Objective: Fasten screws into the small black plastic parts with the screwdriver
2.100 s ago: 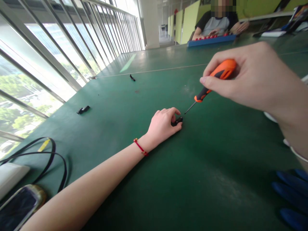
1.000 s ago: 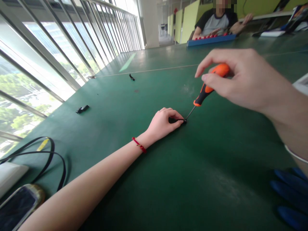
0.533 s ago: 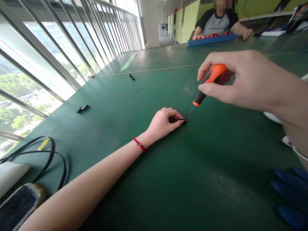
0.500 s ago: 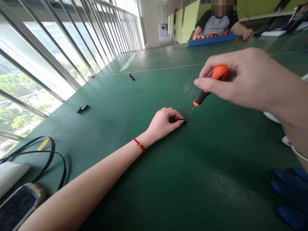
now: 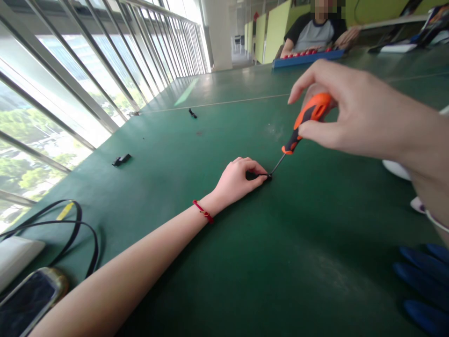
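From my head camera: my left hand (image 5: 238, 180) is pinching a small black part (image 5: 260, 176) against the table (image 5: 280, 262) — fingers clamped on it. My right hand (image 5: 351, 110) is gripping the screwdriver (image 5: 304, 122), its tip touching the part just beyond my left fingertips.

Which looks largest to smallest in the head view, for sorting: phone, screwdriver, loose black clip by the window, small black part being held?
1. Phone, though nearest the camera and cut off.
2. Screwdriver.
3. Loose black clip and small black part: alike, unranked.

Screwdriver (image 5: 304, 122) tip on part (image 5: 258, 176), phone (image 5: 26, 302) far left.
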A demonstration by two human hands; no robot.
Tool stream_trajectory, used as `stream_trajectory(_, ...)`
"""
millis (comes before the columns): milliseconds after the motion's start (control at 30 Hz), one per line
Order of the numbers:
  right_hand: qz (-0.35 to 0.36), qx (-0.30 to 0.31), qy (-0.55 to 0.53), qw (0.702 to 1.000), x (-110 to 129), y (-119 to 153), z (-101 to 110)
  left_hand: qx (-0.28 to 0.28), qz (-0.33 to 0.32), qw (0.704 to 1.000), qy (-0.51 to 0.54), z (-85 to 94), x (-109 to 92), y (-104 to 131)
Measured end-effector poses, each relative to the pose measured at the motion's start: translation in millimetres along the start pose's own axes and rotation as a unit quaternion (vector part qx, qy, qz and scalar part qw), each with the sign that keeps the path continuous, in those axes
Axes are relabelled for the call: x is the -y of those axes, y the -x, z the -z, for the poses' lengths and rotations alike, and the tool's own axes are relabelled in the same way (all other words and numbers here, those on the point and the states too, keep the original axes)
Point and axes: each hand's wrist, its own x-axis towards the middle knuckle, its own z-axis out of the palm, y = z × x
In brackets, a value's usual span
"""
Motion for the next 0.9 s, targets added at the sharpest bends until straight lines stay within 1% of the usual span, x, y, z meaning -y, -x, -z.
stream_trajectory(167,-0.011,-0.004,0.005,1.0,3.5,0.4,0.0,0.002,0.001,1.0,0.004,0.3,-0.4,0.1)
stream_trajectory(233,0.0,-0.006,0.006,1.0,4.6,0.5,0.4,0.004,0.001,1.0,0.003,0.3,-0.7,0.0)
stream_trajectory(300,0.008,-0.006,0.012,1.0,4.2,0.7,0.3,0.007,-0.002,1.0,-0.003,0.2,-0.9,-0.1)
stream_trajectory(433,0.002,-0.011,0.016,1.0,1.1,1.1,-0.5,0.009,-0.007,1.0,-0.012,0.2,-0.6,-0.2)
stream_trajectory(600,0.037,-0.005,-0.007,0.999,2.5,2.0,-3.4,0.007,-0.005,1.0,-0.008,0.5,-0.5,-0.1)
stream_trajectory(767,0.03,-0.041,0.004,0.999,6.3,1.9,-2.5,0.01,-0.002,1.0,-0.01,0.4,-1.4,-0.1)
stream_trajectory(900,0.03,-0.024,0.031,0.999,4.1,0.8,-0.3,0.012,0.002,1.0,-0.014,0.4,-1.6,0.3)
